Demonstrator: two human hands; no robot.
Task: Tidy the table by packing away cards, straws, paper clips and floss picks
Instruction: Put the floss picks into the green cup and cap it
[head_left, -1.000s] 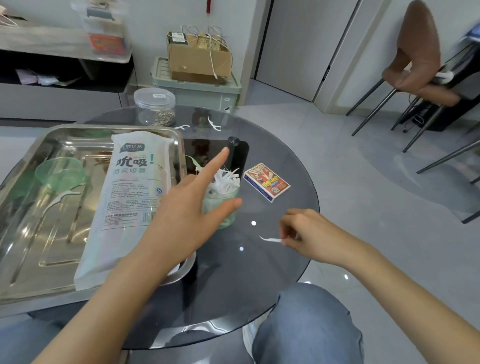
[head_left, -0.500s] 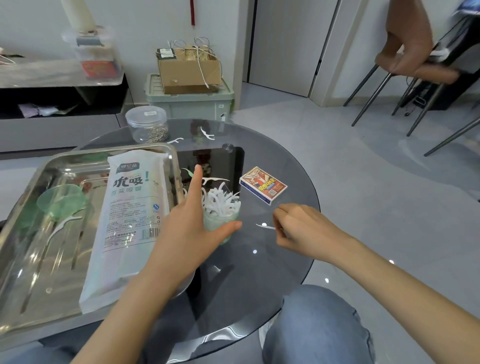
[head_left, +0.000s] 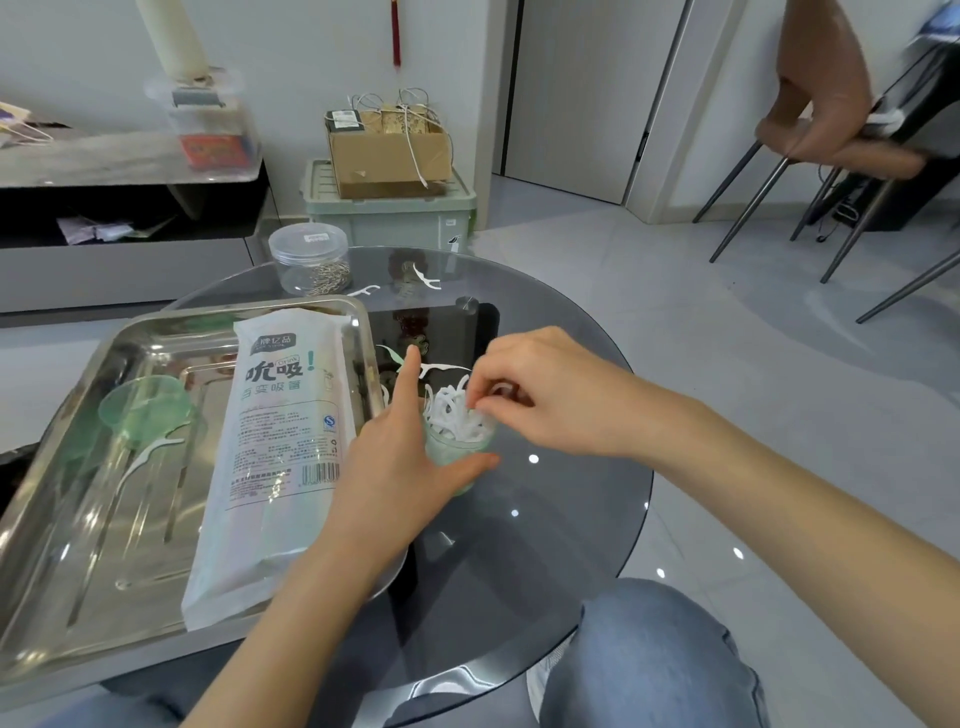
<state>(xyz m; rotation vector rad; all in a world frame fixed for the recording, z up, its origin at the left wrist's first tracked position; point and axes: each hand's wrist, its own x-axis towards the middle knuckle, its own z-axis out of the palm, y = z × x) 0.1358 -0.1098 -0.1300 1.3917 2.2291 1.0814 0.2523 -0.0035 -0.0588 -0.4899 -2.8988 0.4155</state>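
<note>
1 head-worn wide-angle camera looks forward and down, close above left hand (head_left: 400, 467), right hand (head_left: 545, 395) and glass table (head_left: 550, 561).

Blue denim jeans (head_left: 654, 654), bare forearms (head_left: 769, 483)
</note>
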